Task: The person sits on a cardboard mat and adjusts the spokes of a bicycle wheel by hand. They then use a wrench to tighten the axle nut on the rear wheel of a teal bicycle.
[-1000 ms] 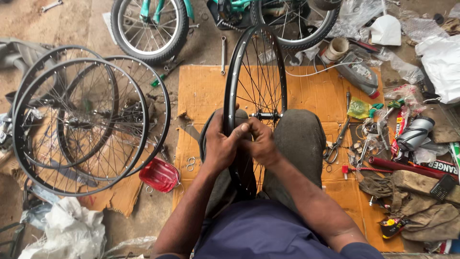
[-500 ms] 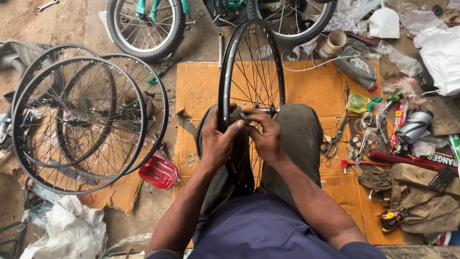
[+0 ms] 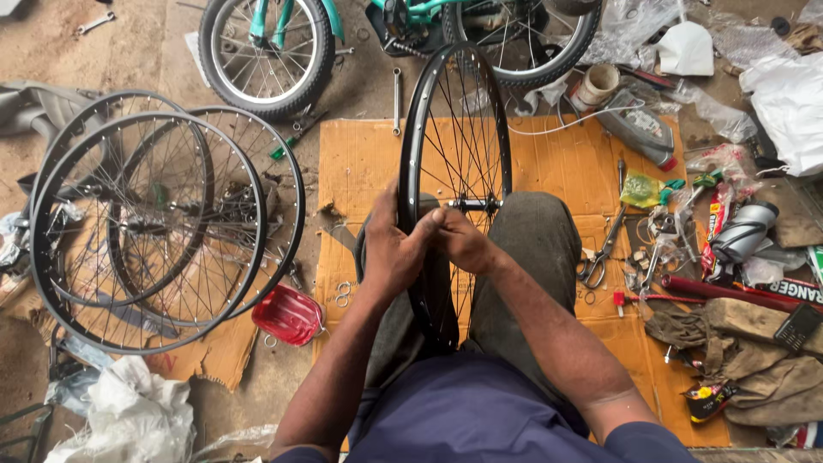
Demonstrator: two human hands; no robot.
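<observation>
From the head camera, looking straight down: the person sits on a sheet of cardboard (image 3: 377,163) laid on the floor, knees drawn up, with a black bicycle wheel (image 3: 457,184) standing upright between the legs. The wheel is bare of any tyre, a thin black rim laced with fine silver spokes that run to a small hub just above the hands; its far edge points to twelve o'clock, its near edge dips between the thighs.

The left hand (image 3: 390,249) wraps the rim's left side, fingers curled over it and thumb up. The right hand (image 3: 463,243) meets it from three o'clock, fingertips pinched together at the rim beside the left thumb; what they pinch is too small to tell.

At nine o'clock, well apart from the hands, a stack of bare wheel rims (image 3: 154,227) lies flat on the floor. At seven o'clock from the hands, near the left forearm, sits a red tray (image 3: 290,315). At twelve o'clock stands a small teal bicycle (image 3: 283,43) with tyres on. At three o'clock, tools lie scattered on the cardboard, among them pliers (image 3: 600,253), with crumpled cloth (image 3: 746,343) beyond them at four o'clock.
</observation>
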